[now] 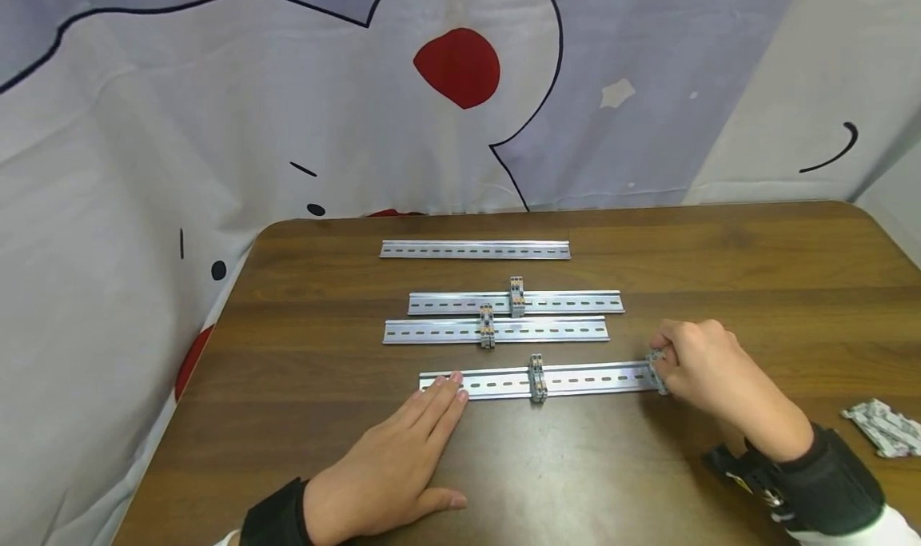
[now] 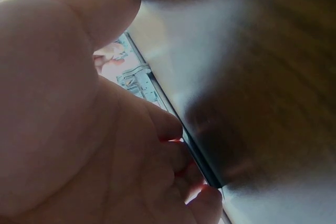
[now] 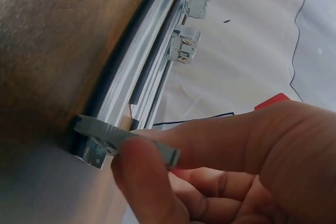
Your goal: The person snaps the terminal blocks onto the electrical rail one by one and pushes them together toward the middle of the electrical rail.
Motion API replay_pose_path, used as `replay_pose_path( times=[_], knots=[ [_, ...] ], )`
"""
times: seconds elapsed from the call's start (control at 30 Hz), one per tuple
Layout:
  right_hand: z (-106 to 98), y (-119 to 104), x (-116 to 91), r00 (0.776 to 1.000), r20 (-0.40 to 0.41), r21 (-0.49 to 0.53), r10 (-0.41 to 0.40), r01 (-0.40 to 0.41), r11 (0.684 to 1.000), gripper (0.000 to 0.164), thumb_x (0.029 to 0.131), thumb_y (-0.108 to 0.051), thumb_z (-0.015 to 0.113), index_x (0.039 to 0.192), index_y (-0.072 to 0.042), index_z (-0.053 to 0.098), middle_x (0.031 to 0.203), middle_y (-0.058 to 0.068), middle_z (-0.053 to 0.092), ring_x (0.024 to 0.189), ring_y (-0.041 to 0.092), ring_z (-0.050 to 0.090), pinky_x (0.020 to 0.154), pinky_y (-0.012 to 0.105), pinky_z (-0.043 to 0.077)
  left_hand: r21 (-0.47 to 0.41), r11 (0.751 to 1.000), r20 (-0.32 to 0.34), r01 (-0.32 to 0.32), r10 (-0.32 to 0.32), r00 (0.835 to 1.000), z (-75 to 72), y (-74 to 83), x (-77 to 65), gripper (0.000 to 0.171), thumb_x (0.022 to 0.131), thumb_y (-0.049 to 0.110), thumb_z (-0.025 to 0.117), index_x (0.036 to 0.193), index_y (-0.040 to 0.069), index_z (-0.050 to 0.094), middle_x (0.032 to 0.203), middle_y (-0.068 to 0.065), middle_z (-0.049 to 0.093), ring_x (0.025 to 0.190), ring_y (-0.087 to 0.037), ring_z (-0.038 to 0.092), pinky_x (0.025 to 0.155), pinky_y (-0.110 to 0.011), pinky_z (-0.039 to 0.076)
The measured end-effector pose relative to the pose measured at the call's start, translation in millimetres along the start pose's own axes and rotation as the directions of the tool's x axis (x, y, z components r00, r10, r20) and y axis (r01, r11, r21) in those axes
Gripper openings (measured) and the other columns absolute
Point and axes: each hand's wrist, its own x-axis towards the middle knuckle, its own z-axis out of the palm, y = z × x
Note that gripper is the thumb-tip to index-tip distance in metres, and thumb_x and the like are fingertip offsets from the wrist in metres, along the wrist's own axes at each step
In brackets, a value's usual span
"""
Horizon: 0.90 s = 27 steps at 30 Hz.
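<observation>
Mounting seems under way: a block (image 3: 102, 129) is pinched by the right hand (image 1: 712, 374) at a rail (image 1: 496, 383) steadied by the outstretched left hand (image 1: 396, 458). Next, firm seating seems needed.

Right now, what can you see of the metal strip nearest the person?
The metal strip is long and silvery, with raised edges and a row of slots. It lies flat on the brown table. A grey block sits across its middle. The left hand rests its fingers on the left end; the right hand pinches a grey piece at the right end.
</observation>
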Motion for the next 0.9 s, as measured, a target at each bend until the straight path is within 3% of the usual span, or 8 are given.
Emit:
replay_pose_path(
  times=[0.27, 0.53, 0.63, 0.73, 0.8, 0.9],
  knots=[
    [-3.5, 2.0, -2.3, 0.997, 0.067, 0.021, 0.034, -0.035, 0.999, 0.012, 0.074, -0.004, 0.072, 0.086, -0.002, 0.069, 0.061, -0.008, 0.053, 0.052, 0.009, 0.044, 0.047, 0.029, 0.038, 0.013, 1.000, -0.017, -0.019, 0.019, 1.000, 1.7, -0.8, 1.2, 0.100, 0.089, 0.070, 0.047, 0.152, -0.005, 0.023, 0.160, -0.023, 0.014, 0.148, -0.032, 0.016, 0.115, -0.043, 0.029],
    [-19.2, 12.1, -1.9, 0.973, 0.230, 0.161, -0.004, -0.034, 0.986, 0.023, 0.090, -0.022, 0.070, 0.103, -0.004, 0.071, 0.059, -0.016, 0.060, 0.050, 0.000, 0.051, 0.050, 0.022, 0.041, -0.003, 1.000, 0.000, -0.002, 0.002, 1.000, -0.2, -0.2, 0.3, 0.100, 0.089, 0.070, 0.045, 0.152, -0.004, 0.024, 0.160, -0.023, 0.014, 0.148, -0.032, 0.017, 0.115, -0.044, 0.030],
    [-25.9, 20.0, -2.5, 0.956, 0.292, 0.245, -0.034, -0.041, 0.969, 0.028, 0.091, -0.021, 0.068, 0.111, 0.000, 0.069, 0.062, -0.015, 0.063, 0.053, 0.001, 0.057, 0.051, 0.023, 0.047, -0.005, 1.000, 0.010, -0.001, 0.001, 1.000, -0.1, -0.5, 0.3, 0.101, 0.088, 0.071, 0.044, 0.152, -0.004, 0.023, 0.160, -0.023, 0.013, 0.148, -0.032, 0.016, 0.115, -0.044, 0.029],
    [-29.5, 28.4, -1.9, 0.923, 0.381, 0.381, -0.056, -0.102, 0.919, 0.032, 0.091, -0.009, 0.065, 0.119, 0.007, 0.063, 0.071, -0.007, 0.069, 0.060, 0.007, 0.065, 0.055, 0.026, 0.055, 0.002, 1.000, 0.017, -0.001, 0.001, 1.000, -0.1, -0.8, 0.3, 0.101, 0.088, 0.072, 0.044, 0.152, -0.004, 0.022, 0.161, -0.023, 0.012, 0.148, -0.032, 0.015, 0.115, -0.044, 0.028],
    [-29.6, 33.7, -0.7, 0.892, 0.444, 0.479, -0.081, -0.161, 0.863, 0.035, 0.091, -0.002, 0.062, 0.123, 0.013, 0.057, 0.078, 0.001, 0.072, 0.066, 0.012, 0.069, 0.059, 0.030, 0.058, 0.005, 1.000, 0.016, 0.001, -0.001, 1.000, -0.6, -0.5, 0.1, 0.101, 0.088, 0.071, 0.044, 0.152, -0.004, 0.023, 0.161, -0.023, 0.012, 0.149, -0.031, 0.015, 0.115, -0.044, 0.028],
    [-27.8, 40.1, 1.7, 0.849, 0.518, 0.599, -0.107, -0.270, 0.754, 0.038, 0.091, 0.008, 0.055, 0.127, 0.019, 0.048, 0.087, 0.013, 0.072, 0.075, 0.020, 0.071, 0.066, 0.034, 0.059, 0.003, 1.000, 0.017, 0.005, -0.005, 1.000, -0.4, -0.3, -0.1, 0.101, 0.088, 0.072, 0.044, 0.152, -0.004, 0.022, 0.161, -0.022, 0.012, 0.149, -0.031, 0.015, 0.115, -0.044, 0.028]
  ],
)
